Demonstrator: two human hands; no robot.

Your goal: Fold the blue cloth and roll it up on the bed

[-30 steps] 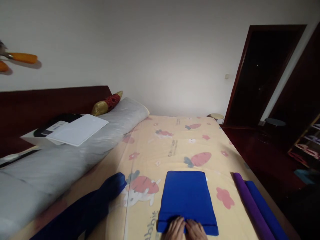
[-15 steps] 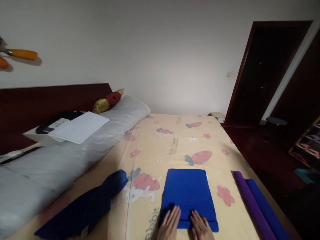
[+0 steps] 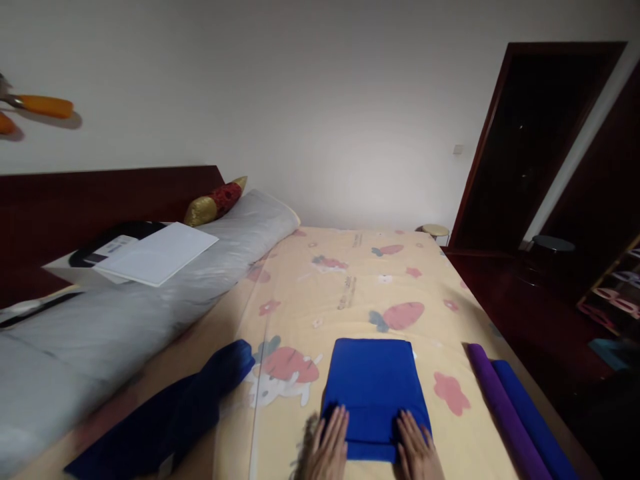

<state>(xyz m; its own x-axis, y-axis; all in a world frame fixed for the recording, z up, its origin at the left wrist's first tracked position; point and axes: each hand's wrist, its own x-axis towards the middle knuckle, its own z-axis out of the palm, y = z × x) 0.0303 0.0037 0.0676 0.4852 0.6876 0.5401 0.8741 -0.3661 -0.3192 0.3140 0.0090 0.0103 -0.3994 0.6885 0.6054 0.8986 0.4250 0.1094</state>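
Both hands lie flat and open, fingers stretched forward, gripping nothing. The left hand [image 3: 327, 447] presses on the near left edge of the blue cloth [image 3: 374, 387]; the right hand [image 3: 417, 448] presses on its near right edge, a rolled-up fold of the cloth between them. The cloth lies folded into a rectangle on the bed [image 3: 350, 287], near its front edge, on a yellow sheet printed with carrots and rabbits.

To the left lies a crumpled dark cloth [image 3: 170, 413]. To the right, well apart, lie a purple roll [image 3: 500, 407] and, touching it, a blue roll [image 3: 533, 420]. Farther left a grey bolster [image 3: 150, 300] runs along the headboard [image 3: 100, 200], with a white sheet [image 3: 157, 253] on it and a red-gold cushion [image 3: 215, 200] at its far end.
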